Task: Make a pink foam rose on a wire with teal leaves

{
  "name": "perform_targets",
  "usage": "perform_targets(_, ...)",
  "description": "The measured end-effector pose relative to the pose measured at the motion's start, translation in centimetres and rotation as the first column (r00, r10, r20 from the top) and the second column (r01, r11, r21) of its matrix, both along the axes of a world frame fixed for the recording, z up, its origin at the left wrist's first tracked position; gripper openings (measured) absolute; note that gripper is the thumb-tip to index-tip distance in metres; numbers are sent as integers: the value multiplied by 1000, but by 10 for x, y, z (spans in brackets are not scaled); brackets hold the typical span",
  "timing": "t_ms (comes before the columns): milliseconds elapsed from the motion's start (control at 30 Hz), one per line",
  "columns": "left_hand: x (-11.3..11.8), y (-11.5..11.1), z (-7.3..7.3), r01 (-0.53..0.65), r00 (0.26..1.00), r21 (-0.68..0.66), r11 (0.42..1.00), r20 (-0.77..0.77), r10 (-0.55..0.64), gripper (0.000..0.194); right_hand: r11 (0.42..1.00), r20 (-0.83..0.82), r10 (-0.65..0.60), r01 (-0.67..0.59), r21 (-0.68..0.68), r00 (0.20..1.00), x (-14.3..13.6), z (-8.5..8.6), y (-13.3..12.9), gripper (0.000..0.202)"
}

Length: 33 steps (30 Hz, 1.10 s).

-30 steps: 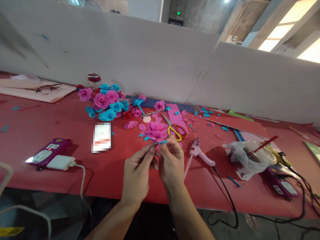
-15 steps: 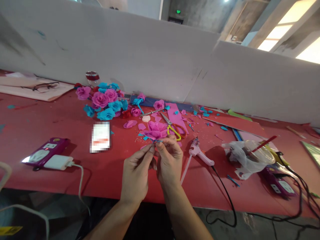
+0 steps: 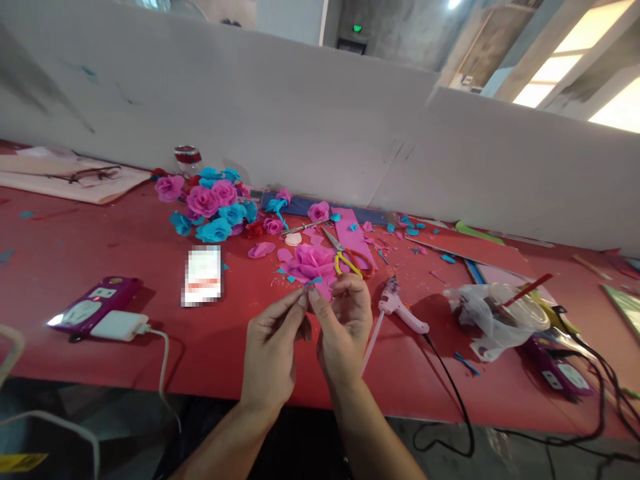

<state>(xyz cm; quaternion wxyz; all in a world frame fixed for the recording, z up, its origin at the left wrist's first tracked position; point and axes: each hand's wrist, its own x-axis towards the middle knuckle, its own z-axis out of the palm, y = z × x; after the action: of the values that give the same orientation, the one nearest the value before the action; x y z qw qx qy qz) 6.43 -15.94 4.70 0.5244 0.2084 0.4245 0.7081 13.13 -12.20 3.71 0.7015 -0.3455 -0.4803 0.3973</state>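
Observation:
A large pink paper flower [image 3: 311, 261] is tilted away just beyond my fingertips, with a small blue piece [image 3: 314, 283] at its base. My left hand [image 3: 275, 347] pinches the flower's base between thumb and fingers. My right hand [image 3: 343, 333] meets it there, its thumb pressed at the blue piece and its other fingers curled. Beyond the hands lie scissors [image 3: 345, 255] with yellow and orange handles and pink paper pieces [image 3: 261, 249]. A pink glue gun [image 3: 403, 311] rests to the right of my right hand.
Pink, blue and red paper flowers [image 3: 214, 200] are bunched at the back left. A purple power strip [image 3: 97, 303] with a white charger [image 3: 120, 325] lies at left. At right are a plastic cup in a bag [image 3: 493, 317], another power strip [image 3: 555, 367] and black cables.
The pink flower's face has tipped into fuller view, with a petal now showing lower beside my right hand. My right hand's fingers have lifted and shifted slightly right.

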Motion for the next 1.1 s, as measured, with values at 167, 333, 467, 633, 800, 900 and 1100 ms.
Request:
perform_targets(167, 0, 1, -3, -2, 999, 38, 999, 36, 1, 23, 994, 22, -18, 21, -110, 1000, -3, 3, -4, 28)
perform_targets(333, 2, 0, -4, -5, 1000, 28, 1000, 21, 4, 24, 990, 9, 14, -13, -137, 1000, -5, 4, -5, 31)
perform_targets(467, 3, -2, -5, 16, 1000, 56, 998, 8, -16, 22, 987, -10, 22, -24, -157, 1000, -8, 4, -7, 32)
perform_targets(633, -2, 3, -6, 26, 1000, 123, 992, -13, -24, 16, 982, -19, 61, -63, -177, 998, -6, 2, -9, 32)
perform_targets(800, -8, 18, -2, 97, 991, 137, 986, 73, -108, 13, 969, -5, 163, -161, -190, 987, 7, 3, -4, 24)
perform_targets(900, -3, 25, 1, 103, 990, 117, 988, 88, -114, 16, 955, -22, 213, -212, -209, 977, 13, 9, 2, 16)
perform_targets(1100, 14, 28, -3, 62, 997, 93, 994, -58, -57, 14, 866, -238, 316, -382, -324, 918, 19, 15, 11, 12)
